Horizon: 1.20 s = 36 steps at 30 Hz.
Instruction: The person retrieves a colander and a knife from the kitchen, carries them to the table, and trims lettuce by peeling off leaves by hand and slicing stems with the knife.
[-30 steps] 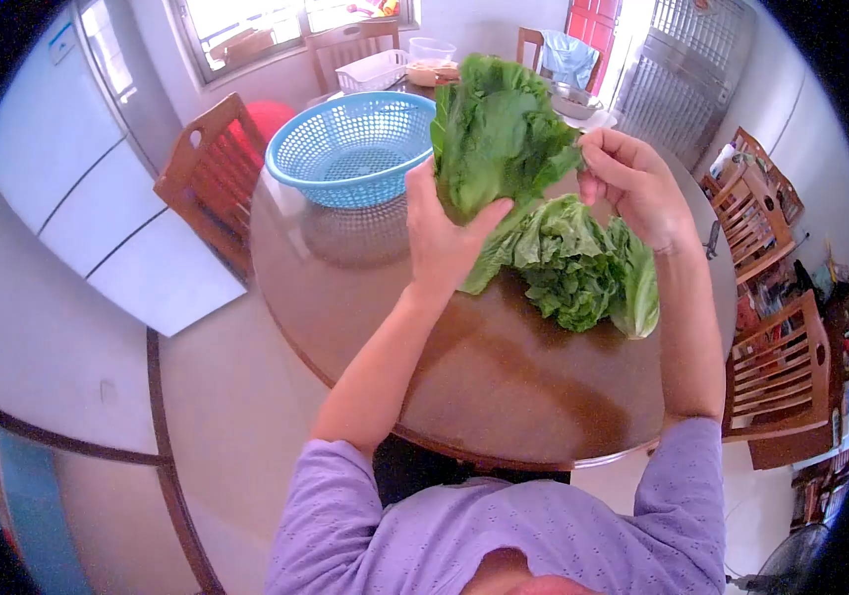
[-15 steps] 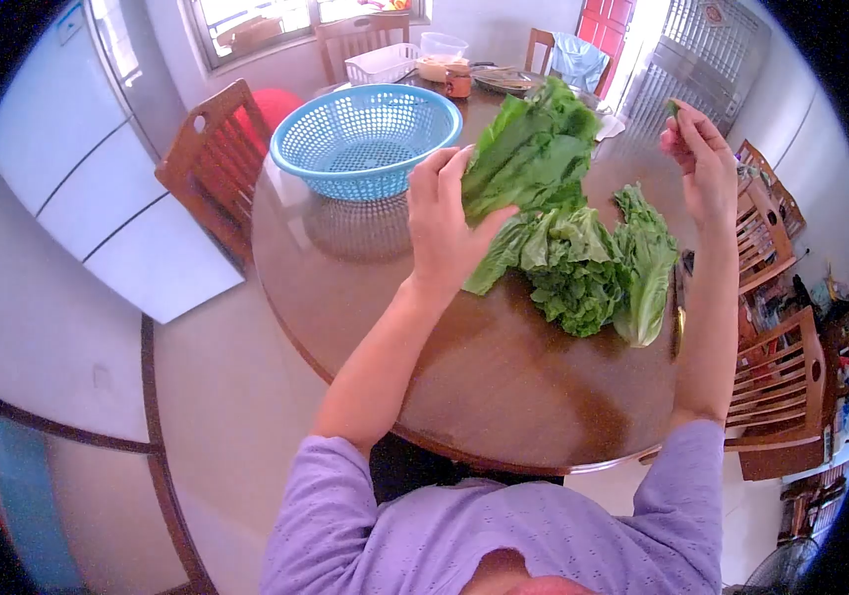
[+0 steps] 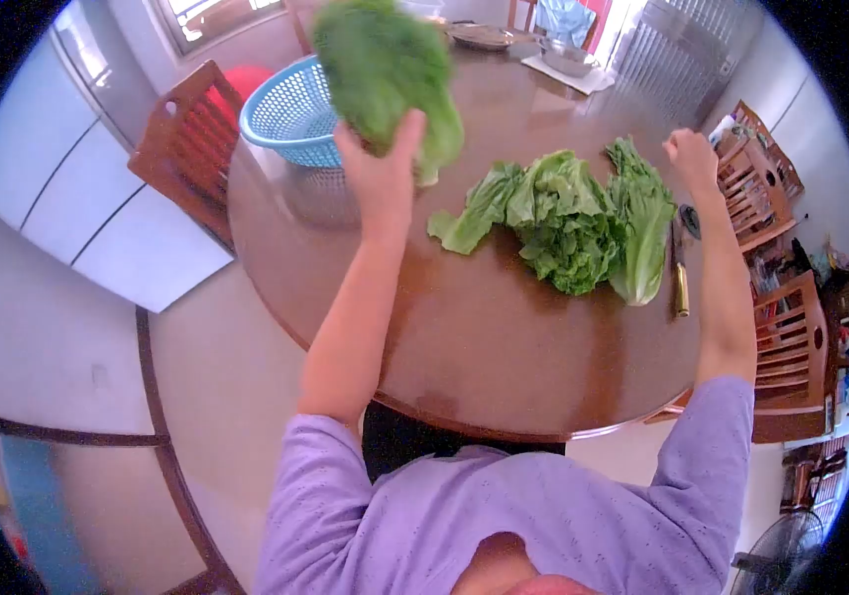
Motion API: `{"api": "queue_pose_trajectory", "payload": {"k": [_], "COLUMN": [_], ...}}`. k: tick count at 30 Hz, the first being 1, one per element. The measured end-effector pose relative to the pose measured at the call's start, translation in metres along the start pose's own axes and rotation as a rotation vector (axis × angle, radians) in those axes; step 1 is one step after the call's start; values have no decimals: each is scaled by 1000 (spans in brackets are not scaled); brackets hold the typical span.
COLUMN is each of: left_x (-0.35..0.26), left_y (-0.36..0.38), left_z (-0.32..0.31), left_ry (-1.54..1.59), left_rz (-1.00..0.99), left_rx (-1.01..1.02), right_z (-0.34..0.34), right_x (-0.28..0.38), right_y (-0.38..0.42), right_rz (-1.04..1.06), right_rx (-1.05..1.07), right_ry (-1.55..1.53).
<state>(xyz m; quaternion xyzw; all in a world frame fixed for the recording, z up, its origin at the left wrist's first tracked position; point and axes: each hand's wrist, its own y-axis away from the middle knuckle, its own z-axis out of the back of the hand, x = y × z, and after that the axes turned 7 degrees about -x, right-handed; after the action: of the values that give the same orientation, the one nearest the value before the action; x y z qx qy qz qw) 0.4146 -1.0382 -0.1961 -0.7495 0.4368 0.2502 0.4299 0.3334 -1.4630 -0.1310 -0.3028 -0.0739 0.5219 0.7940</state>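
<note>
At the left, a slatted wooden chair point(image 3: 186, 164) stands against the round, glossy brown bench point(image 3: 513, 347), which carries a blue plastic basket point(image 3: 287, 119), its sides pierced like a net. Partly in front of that, held up over the bench, is a lettuce point(image 3: 385, 74): broad, crinkled, bright green, blurred along its upper edge, paling to a thick stalk end. The left hand point(image 3: 380, 169) has its grip clamped on the lower part. To the right lies a heap of leaves point(image 3: 568, 223), ruffled and wrinkled, with long, pale-ribbed ones alongside. Next comes a knife point(image 3: 680, 283) with a yellowish handle. Farthest right, the right hand point(image 3: 694, 159) hangs above the bench, its grip drawn together; I can't tell if anything is inside.
</note>
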Motion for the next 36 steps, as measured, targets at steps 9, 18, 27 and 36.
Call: {"api": "queue_pose_trajectory", "payload": {"k": [9, 18, 27, 36], "left_x": [8, 0, -12, -1], "left_y": [-18, -17, -20, -21], "left_z": [12, 12, 18, 21], "left_ry": [559, 646, 742, 754], "left_rz": [363, 406, 353, 401], "left_rx": [119, 203, 166, 172], "right_z": [82, 34, 63, 64], "right_x": [155, 290, 226, 112], "right_y": [62, 119, 16, -8], "right_rz": [646, 1044, 364, -117], "right_rx": [-175, 45, -4, 226], "right_ry": [-669, -211, -1069, -2181]}}
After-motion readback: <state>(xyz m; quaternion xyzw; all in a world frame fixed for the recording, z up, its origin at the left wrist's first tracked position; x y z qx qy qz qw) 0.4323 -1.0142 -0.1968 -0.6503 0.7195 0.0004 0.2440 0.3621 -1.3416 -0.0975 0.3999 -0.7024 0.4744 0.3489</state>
